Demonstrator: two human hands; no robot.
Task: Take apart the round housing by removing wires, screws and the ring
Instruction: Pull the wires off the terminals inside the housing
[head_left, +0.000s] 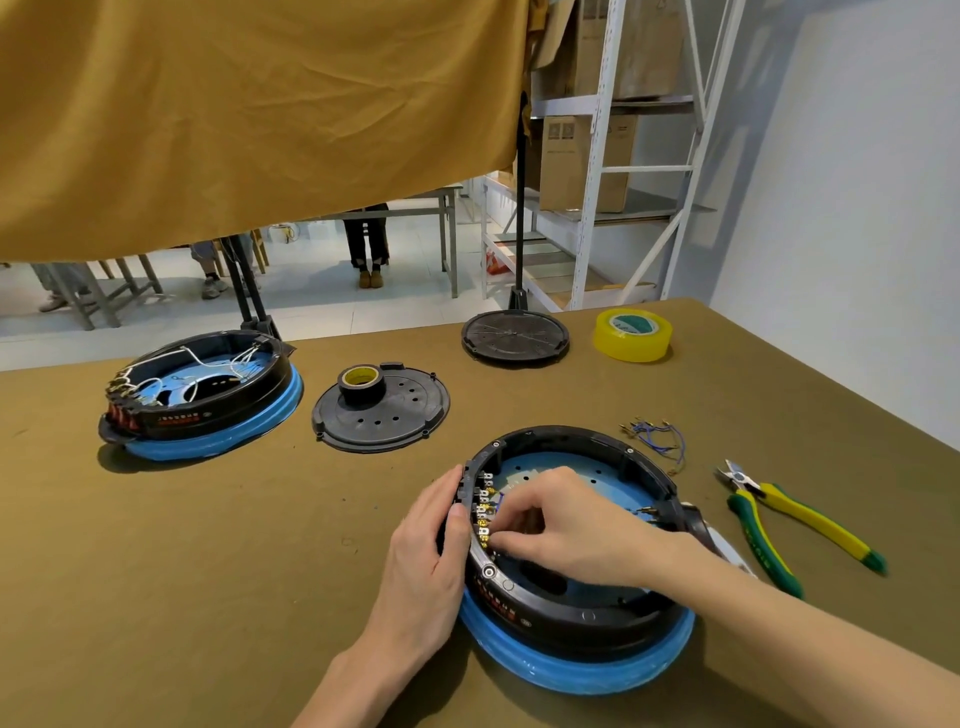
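Bracing the round black housing with blue base (576, 623), near the olive table's (208, 571) front edge, my left hand (431, 551) lies flat against its side; right hand (561, 525) fingers pinch among the inside terminals (484, 512).

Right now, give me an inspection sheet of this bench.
Surface: table under an olive cloth.
Job's things: near housing, black on a blue base, lid off; terminals along its left inner wall.
Clutter: second housing, two black lids, black tape on the nearer lid, yellow tape, cutters.
Hands: left hand rests against the near housing's outer wall; right hand pinches at the terminals, what it holds hidden.
Cables: loose blue wires on the cloth; white wires inside the second housing.
Surroundings: yellow curtain, metal shelving with boxes, people's legs behind.
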